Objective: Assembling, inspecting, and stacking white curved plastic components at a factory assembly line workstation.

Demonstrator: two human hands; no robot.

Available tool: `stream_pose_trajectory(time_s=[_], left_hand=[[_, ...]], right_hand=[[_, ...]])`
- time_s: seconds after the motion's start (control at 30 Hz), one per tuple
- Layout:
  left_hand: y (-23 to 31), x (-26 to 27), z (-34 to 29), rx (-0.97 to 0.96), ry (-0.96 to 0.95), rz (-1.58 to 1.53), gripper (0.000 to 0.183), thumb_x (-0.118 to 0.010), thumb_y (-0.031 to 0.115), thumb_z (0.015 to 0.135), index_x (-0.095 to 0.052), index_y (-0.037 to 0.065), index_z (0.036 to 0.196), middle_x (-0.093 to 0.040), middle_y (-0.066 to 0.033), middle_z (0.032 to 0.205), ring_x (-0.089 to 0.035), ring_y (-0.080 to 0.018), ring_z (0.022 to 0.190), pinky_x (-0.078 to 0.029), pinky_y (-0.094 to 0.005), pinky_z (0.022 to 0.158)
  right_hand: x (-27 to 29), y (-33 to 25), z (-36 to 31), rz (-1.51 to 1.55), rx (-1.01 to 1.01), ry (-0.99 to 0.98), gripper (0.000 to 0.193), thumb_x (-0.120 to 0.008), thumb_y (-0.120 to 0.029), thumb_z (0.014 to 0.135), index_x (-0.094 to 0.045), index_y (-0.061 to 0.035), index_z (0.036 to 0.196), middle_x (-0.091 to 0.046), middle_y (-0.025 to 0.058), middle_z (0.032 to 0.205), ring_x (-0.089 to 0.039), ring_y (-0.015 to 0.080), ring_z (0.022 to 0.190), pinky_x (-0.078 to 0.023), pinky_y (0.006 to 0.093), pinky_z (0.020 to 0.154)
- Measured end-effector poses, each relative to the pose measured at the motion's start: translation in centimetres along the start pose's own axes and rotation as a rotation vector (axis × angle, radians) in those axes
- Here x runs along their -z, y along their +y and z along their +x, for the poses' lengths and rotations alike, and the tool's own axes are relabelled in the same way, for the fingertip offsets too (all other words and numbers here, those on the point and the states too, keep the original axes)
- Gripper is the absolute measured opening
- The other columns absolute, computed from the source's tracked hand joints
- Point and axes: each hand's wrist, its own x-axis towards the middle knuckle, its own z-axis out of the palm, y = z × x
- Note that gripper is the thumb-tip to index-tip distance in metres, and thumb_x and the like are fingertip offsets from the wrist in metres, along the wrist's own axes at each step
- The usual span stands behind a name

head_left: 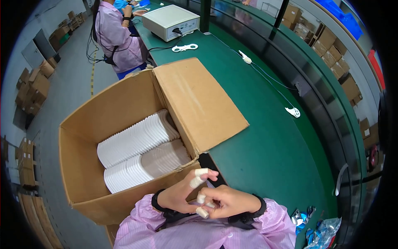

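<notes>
My left hand (pixel 179 196) is held in front of my chest, partly spread, with cream-coloured wraps on several fingers. My right hand (pixel 233 201) meets it with curled fingers, also wrapped in places. Its fingertips press in at the left hand's fingers; whether anything small is between them is hidden. Just beyond my hands stands an open cardboard box (pixel 78 174). Inside it lie rows of nested white curved plastic pieces (pixel 137 137), and part of the nearer row looks covered by a translucent wrap (pixel 166 158).
A box flap (pixel 199 103) rests over the green worktable (pixel 265 166). On the table are a white-grey device (pixel 171 21), a white two-ringed part (pixel 185 48), cabled white pieces (pixel 292 112) and plastic bags (pixel 325 234). A co-worker (pixel 120 37) stands at the far left end.
</notes>
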Motion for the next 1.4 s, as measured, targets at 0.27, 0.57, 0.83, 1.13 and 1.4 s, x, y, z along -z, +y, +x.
stream_pose_trajectory(time_s=[0.27,0.57,0.83,1.13,1.4], left_hand=[[3.8,6.1,-2.4,0.316,0.542,0.75,0.012,-0.072,0.003,0.073,-0.07,0.004,0.085,-0.063,-0.0101,0.072,-0.061,-0.0256,0.066,-0.048,-0.0305,0.059],[-3.2,25.5,-18.5,1.239,0.433,1.134,0.041,-0.072,0.037,0.077,-0.063,-0.003,0.081,-0.065,-0.0192,0.071,-0.066,-0.0311,0.067,-0.05,-0.0394,0.061],[-17.2,27.6,-33.4,1.866,0.245,1.156,0.1,-0.077,0.067,0.055,-0.05,-0.008,0.115,-0.06,-0.0261,0.11,-0.059,-0.0381,0.105,-0.048,-0.0405,0.091],[-20.9,19.2,-28.0,1.912,0.636,1.322,0.124,-0.079,0.06,0.056,-0.017,-0.003,0.144,-0.032,-0.0255,0.139,-0.03,-0.0359,0.129,-0.031,-0.0521,0.101],[-21.8,20.1,-27.3,1.876,0.792,1.359,0.13,-0.084,0.043,0.05,-0.007,0.007,0.148,-0.035,-0.0275,0.132,-0.034,-0.0395,0.122,-0.027,-0.0467,0.104]], right_hand=[[1.4,2.0,0.0,-0.395,0.028,0.499,0.025,-0.07,-0.012,0.082,-0.062,-0.0017,0.103,-0.059,0.0078,0.071,-0.057,0.018,0.055,-0.044,0.0287,0.05],[-1.3,5.3,-3.6,-1.028,-0.286,0.58,0.056,-0.07,-0.017,0.075,-0.048,0.0048,0.122,-0.04,0.028,0.131,-0.039,0.0462,0.121,-0.031,0.0516,0.099],[-1.8,7.2,-4.1,-1.074,-0.475,0.514,0.065,-0.062,-0.019,0.081,-0.038,-0.0009,0.137,-0.03,0.0238,0.146,-0.025,0.0442,0.136,-0.019,0.0619,0.107],[-1.4,6.9,-3.6,-1.067,-0.554,0.5,0.061,-0.059,-0.012,0.079,-0.039,-0.0011,0.136,-0.031,0.0239,0.145,-0.026,0.0446,0.135,-0.019,0.0616,0.107],[-1.5,6.8,-3.6,-1.069,-0.547,0.503,0.061,-0.059,-0.012,0.078,-0.04,-0.002,0.135,-0.032,0.023,0.144,-0.027,0.0438,0.134,-0.02,0.061,0.107]])
